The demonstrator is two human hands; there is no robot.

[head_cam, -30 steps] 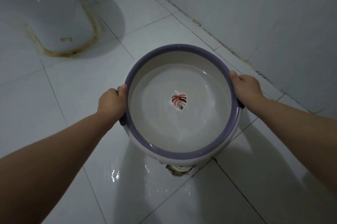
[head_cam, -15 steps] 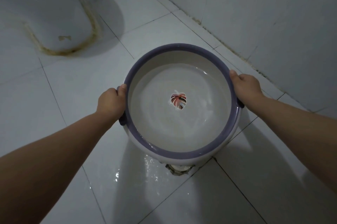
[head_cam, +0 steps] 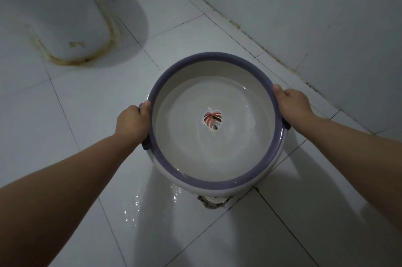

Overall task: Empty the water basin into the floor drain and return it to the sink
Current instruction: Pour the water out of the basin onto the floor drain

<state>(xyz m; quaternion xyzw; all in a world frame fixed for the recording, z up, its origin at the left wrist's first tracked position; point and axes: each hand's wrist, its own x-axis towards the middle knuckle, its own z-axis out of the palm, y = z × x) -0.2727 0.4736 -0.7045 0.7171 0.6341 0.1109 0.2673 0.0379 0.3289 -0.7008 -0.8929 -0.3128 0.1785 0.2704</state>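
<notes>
Water could be thrown wide of the small round floor drain [head_cam: 214, 203] if the round white plastic basin with a purple rim [head_cam: 212, 56] were tipped too fast. The glossy white floor tiles [head_cam: 139, 212] are already wet, so footing could be lost. The basin is held between both hands, low above the drain. Its rim is gripped on opposite sides by the left hand [head_cam: 132, 122] and right hand [head_cam: 291, 103], thumbs over the edge. Shallow water lies inside.

basin [head_cam: 215, 57] above floor [head_cam: 65, 114], centre | left hand [head_cam: 132, 124] on its left rim, right hand [head_cam: 291, 104] on right rim | water [head_cam: 195, 153] inside | floor drain [head_cam: 214, 202] below near edge, partly hidden | wet patch [head_cam: 134, 208] left of drain | toilet base [head_cam: 54, 16] far left | wall [head_cam: 326, 16] right
</notes>
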